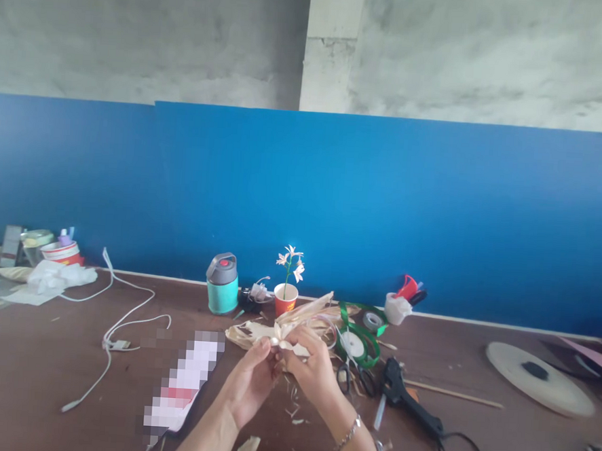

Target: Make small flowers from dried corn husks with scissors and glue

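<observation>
Between the fingertips of both hands is a small cream corn-husk piece (276,335) with petal-like points sticking up. My left hand (251,384) pinches it from the left, thumb uppermost. My right hand (313,370) closes on it from the other side, and a bracelet and a bangle circle that wrist. Just behind the fingers lies a pile of dried corn husks (312,310). Beyond it, a paper cup (285,302) holds a green stem with several small pale flowers (293,258).
Scissors (365,382), green ribbon (372,358) and a black glue gun (412,404) with its cord lie to the right, near a thin stick (454,394). On the left are a phone (185,383), white cables (116,330) and a teal flask (222,293). A blue partition (303,185) backs the table.
</observation>
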`<state>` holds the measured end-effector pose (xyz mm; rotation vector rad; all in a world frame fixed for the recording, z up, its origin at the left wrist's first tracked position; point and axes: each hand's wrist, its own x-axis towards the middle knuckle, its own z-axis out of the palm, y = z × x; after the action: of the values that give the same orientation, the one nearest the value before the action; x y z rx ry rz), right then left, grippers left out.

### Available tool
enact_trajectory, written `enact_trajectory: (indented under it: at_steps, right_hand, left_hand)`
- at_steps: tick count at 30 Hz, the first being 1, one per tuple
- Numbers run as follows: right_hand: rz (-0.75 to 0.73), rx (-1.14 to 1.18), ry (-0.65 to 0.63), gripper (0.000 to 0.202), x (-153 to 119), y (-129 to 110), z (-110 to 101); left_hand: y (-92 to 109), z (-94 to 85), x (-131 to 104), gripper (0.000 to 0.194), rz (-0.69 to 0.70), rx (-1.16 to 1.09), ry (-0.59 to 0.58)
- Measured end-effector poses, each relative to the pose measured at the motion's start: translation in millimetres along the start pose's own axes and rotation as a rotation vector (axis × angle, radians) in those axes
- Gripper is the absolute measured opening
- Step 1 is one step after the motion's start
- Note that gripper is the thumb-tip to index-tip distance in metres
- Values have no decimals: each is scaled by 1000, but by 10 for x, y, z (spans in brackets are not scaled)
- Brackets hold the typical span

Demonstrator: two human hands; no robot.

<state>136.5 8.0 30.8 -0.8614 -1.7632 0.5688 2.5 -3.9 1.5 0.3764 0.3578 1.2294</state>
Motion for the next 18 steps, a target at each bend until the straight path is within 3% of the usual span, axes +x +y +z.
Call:
enact_trajectory:
  at_steps: [8,18]
  right_hand:
    - [12,39,-4,15,8,19,-11]
    - [44,69,-22,10,9,10,-22]
  left_hand:
    - [29,39,-36,22,138,198,-37]
    - [103,115,-78,22,245,453,36]
